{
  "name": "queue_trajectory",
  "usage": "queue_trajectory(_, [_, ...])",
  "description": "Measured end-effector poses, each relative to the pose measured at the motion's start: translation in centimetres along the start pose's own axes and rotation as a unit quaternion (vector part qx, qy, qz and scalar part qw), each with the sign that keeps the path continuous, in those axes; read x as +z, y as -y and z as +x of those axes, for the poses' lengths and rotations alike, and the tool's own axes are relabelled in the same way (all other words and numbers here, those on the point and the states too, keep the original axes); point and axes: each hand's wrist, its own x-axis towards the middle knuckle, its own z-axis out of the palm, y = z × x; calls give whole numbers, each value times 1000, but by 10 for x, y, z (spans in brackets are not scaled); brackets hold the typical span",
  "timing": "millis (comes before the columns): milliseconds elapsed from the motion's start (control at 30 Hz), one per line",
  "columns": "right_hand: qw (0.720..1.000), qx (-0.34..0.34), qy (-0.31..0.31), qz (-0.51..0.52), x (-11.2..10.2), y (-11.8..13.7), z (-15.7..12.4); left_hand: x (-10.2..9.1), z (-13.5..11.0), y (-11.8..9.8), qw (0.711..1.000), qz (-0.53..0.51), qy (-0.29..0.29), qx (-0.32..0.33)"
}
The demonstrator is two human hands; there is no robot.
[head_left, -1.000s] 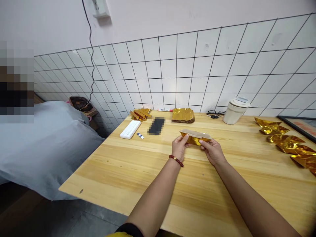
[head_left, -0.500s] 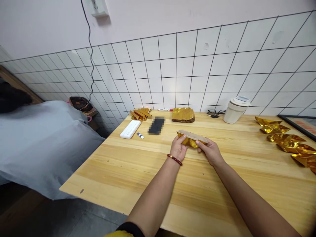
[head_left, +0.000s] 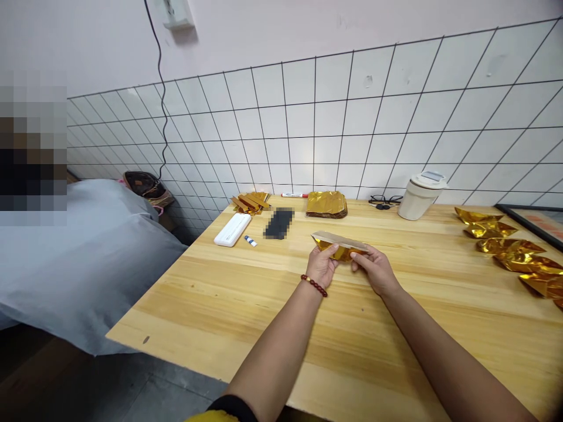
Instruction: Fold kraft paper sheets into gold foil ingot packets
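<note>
Spanning most of the view, the table (head_left: 246,305) carried everything else, with a grey sheet (head_left: 83,258) bulking off its left edge. Along the right edge lay a row of gold pieces (head_left: 505,249); at the back stood a white jug (head_left: 420,197), a gold stack (head_left: 326,204) and a white case (head_left: 232,230). Near the middle, just above the wood, sat the gold paper (head_left: 339,246) — left hand (head_left: 322,266) pinching its left end, right hand (head_left: 376,269) pinching its right, fingers of both closed on the foil — with a bead bracelet (head_left: 314,285) on the left wrist
</note>
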Motion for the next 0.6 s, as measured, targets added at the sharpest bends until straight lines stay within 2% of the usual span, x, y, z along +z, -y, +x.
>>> queue_trajectory(233, [999, 9, -35, 16, -1, -3, 3, 0, -1, -3, 1000, -1, 4, -23])
queue_trajectory(400, [996, 6, -75, 50, -1, 1, 4, 0, -3, -10, 997, -63, 21, -44])
queue_trajectory(500, [996, 3, -74, 40, -1, 1, 4, 1, -2, -12, 996, -78, 0, -51])
queue_trajectory(600, [998, -1, -61, 24, -1, 0, 3, 0, 1, -10, 997, -52, -14, -50])
